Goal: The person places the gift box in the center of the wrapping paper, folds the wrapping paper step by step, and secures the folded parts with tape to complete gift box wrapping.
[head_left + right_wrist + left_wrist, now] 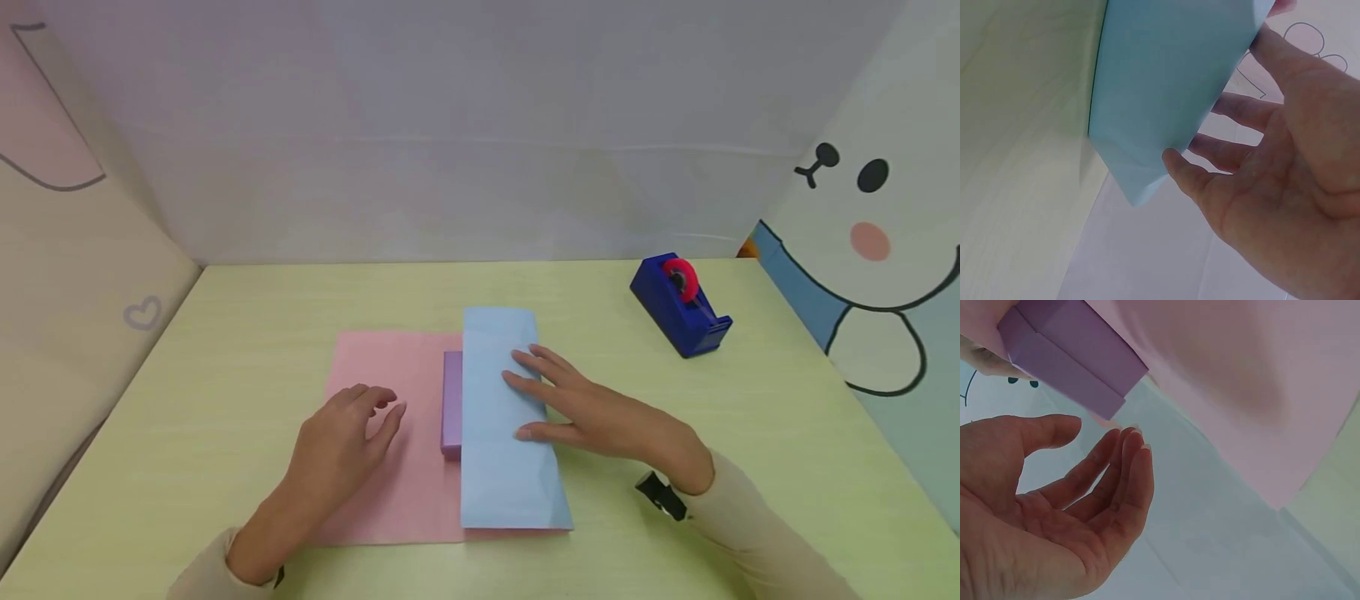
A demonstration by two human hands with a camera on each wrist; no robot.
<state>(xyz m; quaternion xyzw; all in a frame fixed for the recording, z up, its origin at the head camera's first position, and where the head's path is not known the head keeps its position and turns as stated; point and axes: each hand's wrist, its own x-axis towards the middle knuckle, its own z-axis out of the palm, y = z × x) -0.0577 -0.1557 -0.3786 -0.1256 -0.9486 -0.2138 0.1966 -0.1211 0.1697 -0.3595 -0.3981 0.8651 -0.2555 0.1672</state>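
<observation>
A sheet of paper, pink on its upward face, lies flat on the table. Its right part is folded over a purple box and shows a light blue side. Only a strip along the box's left edge is uncovered. My right hand rests its spread, fairly straight fingers on the blue flap; in the right wrist view they touch the edge of the blue paper. Above the pink part hovers my left hand, fingers loosely bent and holding nothing, apart from the box in the left wrist view.
A blue tape dispenser with a pink-red roll stands at the table's back right. Pale walls border the table at the back and sides, with cartoon drawings on the right one. A black strap piece hangs at my right wrist.
</observation>
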